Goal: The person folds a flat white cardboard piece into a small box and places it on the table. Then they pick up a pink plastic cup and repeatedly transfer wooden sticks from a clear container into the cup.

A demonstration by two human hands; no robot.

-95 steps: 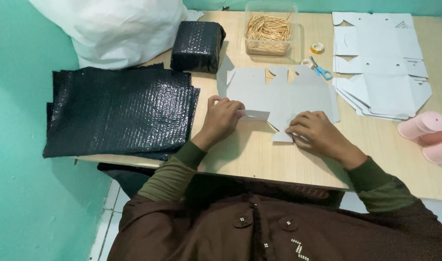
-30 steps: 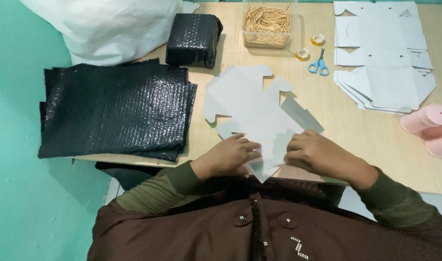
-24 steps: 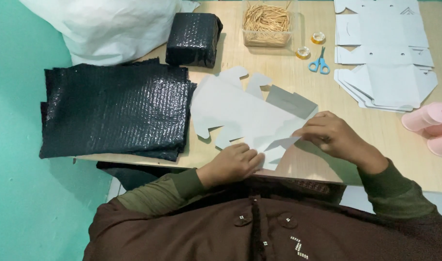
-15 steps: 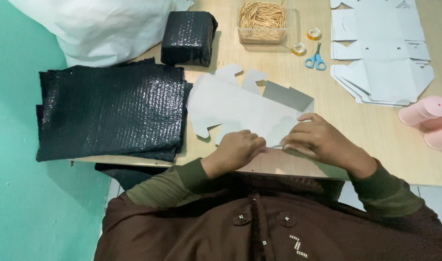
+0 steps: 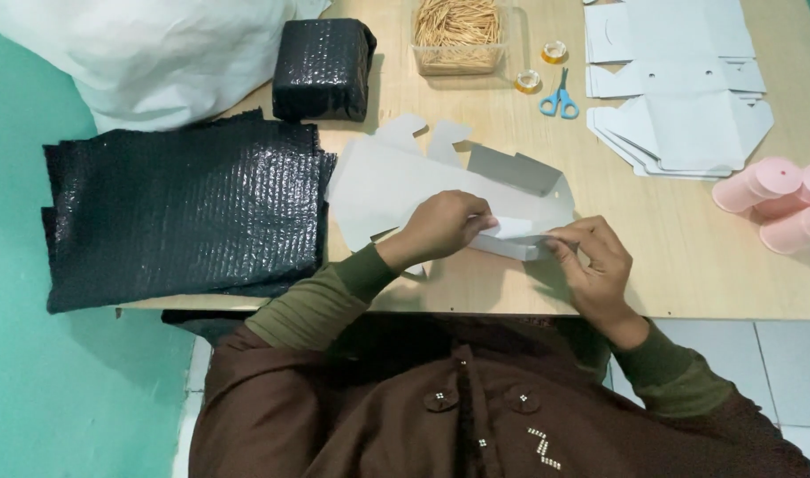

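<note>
Olive-green ribbed sleeves end at wrists behind left hand (image 5: 440,227) and right hand (image 5: 594,265); brown over-garment, covered buttons, small silver studs on chest.

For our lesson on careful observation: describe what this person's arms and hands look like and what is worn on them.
Both hands, left hand and right hand, are bare: no gloves, no rings visible. Each arm wears an olive-green long sleeve with ribbed cuffs under a brown outer garment.
</note>
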